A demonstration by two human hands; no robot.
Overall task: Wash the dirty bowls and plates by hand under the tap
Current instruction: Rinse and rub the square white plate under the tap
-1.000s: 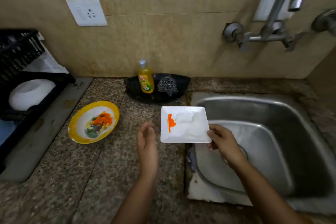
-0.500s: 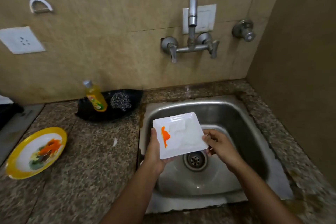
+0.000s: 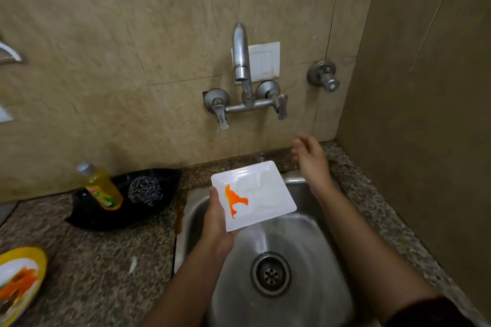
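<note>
Gripped by its left edge in the left hand (image 3: 216,220): white square plate (image 3: 255,194), above the sink's (image 3: 318,247) left rear. Over the sink's back rim, right hand (image 3: 309,158) with fingers loosely spread, holding nothing. Probably stiff, light, breakable, slick once wet; best taken at two opposite rims. Left fingers hidden beneath; yellow-rimmed plate (image 3: 18,281) left of the sink cut off, blurred.

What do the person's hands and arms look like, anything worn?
The left hand and right hand are bare: no gloves, rings or watch visible. Both forearms are uncovered; a dark sleeve shows on the right arm at the frame's bottom.
</note>
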